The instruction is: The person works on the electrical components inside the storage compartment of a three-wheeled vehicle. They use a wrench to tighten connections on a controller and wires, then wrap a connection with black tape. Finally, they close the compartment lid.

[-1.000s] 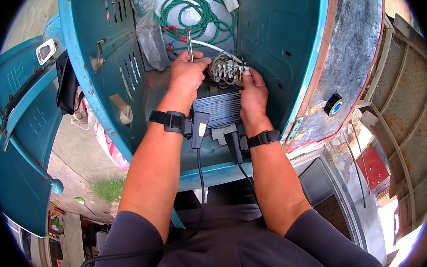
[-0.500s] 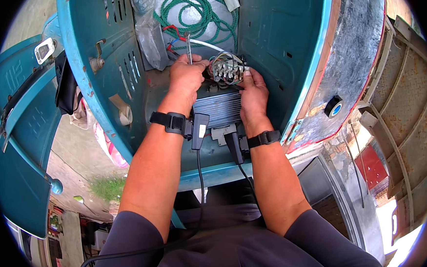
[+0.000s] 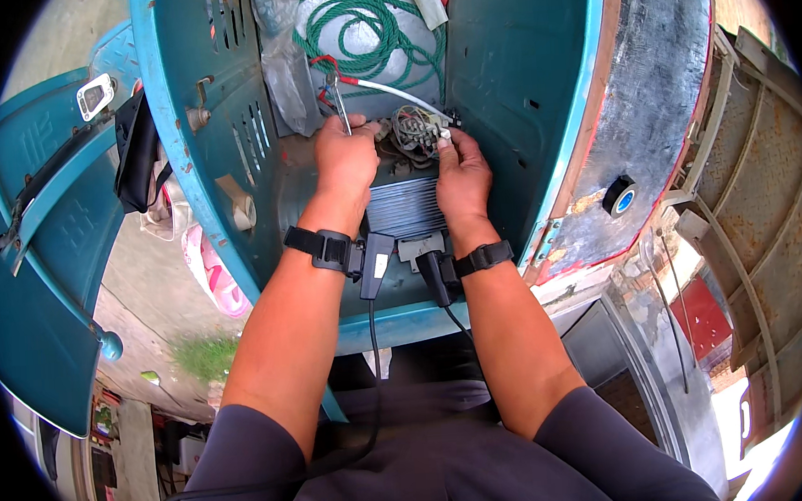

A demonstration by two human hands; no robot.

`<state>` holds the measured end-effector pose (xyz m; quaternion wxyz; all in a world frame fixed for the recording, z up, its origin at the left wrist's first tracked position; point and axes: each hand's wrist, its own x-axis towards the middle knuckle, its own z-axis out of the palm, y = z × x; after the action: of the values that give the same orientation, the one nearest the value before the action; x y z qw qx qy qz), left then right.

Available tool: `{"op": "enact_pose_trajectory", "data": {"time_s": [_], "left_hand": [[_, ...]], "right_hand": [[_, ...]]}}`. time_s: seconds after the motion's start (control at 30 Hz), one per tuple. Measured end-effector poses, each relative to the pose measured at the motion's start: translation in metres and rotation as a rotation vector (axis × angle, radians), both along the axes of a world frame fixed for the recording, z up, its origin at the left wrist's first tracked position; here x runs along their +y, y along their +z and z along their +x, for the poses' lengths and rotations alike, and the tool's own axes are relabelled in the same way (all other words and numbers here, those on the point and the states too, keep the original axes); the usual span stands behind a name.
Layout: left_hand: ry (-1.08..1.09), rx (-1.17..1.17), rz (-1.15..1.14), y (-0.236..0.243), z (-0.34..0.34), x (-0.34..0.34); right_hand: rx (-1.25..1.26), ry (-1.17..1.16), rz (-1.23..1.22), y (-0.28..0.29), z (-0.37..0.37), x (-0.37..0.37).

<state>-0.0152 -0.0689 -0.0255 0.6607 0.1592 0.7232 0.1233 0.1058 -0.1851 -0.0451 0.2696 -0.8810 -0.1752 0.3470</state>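
Observation:
My left hand (image 3: 345,162) is closed around a slim silver metal tool (image 3: 343,116), whose long end points away from me; its exact kind is not clear. At the right, my right hand (image 3: 463,173) pinches the near right edge of a pale terminal block (image 3: 427,131) among bundled thin wires. The left fingertips come close to the bundle's left side; whether they touch it is hidden. A white cable (image 3: 391,92) with a red end runs from the wires toward the far left. Just nearer to me lies a finned grey metal box (image 3: 405,208).
Teal metal walls (image 3: 522,59) enclose the compartment. Coiled green rope (image 3: 360,33) and a clear plastic bag (image 3: 290,83) lie at its far end. A tape roll (image 3: 244,212) hangs on the left wall. Another black tape roll (image 3: 621,197) sits on the right-hand panel.
The terminal block has turned and shifted slightly left, with my right hand following. The silver tool now leans further left. The whole view has shifted a little.

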Motion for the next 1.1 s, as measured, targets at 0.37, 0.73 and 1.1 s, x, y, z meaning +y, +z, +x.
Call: {"op": "enact_pose_trajectory", "data": {"time_s": [0.37, 0.73, 1.1], "left_hand": [[-0.115, 0.064, 0.044, 0.031, -0.022, -0.016], [-0.655, 0.024, 0.624, 0.154, -0.062, 0.016], [-1.130, 0.333, 1.539, 0.154, -0.114, 0.082]], "right_hand": [[-0.068, 0.209, -0.157, 0.012, 0.000, 0.018], [-0.075, 0.290, -0.140, 0.029, 0.004, 0.025], [0.154, 0.216, 0.306, 0.174, 0.035, 0.085]]}}
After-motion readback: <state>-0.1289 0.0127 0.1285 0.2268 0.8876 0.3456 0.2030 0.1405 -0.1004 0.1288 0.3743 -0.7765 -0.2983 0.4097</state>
